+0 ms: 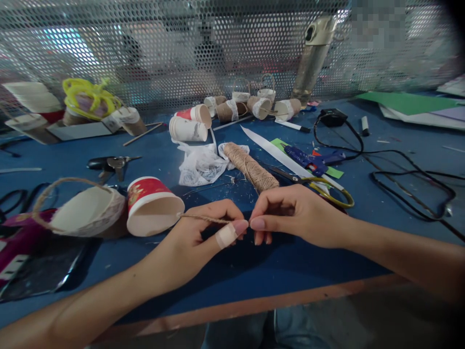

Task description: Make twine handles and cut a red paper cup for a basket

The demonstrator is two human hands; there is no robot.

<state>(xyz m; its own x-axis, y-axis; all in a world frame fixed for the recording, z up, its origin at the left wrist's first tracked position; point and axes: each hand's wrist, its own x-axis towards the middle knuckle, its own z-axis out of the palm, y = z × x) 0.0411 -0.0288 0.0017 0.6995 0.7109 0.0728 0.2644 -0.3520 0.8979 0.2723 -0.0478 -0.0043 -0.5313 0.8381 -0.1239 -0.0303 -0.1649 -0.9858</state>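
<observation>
Craft workshop by look: blue worktable [290,269], glue gun [315,162], scissors [296,179], twine roll [250,167], perforated metal screen [257,53].

Twine roll [252,168] left of glue gun [314,160]

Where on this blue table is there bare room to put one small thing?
One bare strip lies between the right hand and the table's front edge; a smaller patch, between the keys, the front red cup and the white lace. It is crowded around the twine roll, scissors and blue glue gun, and at left around the basket.
</observation>
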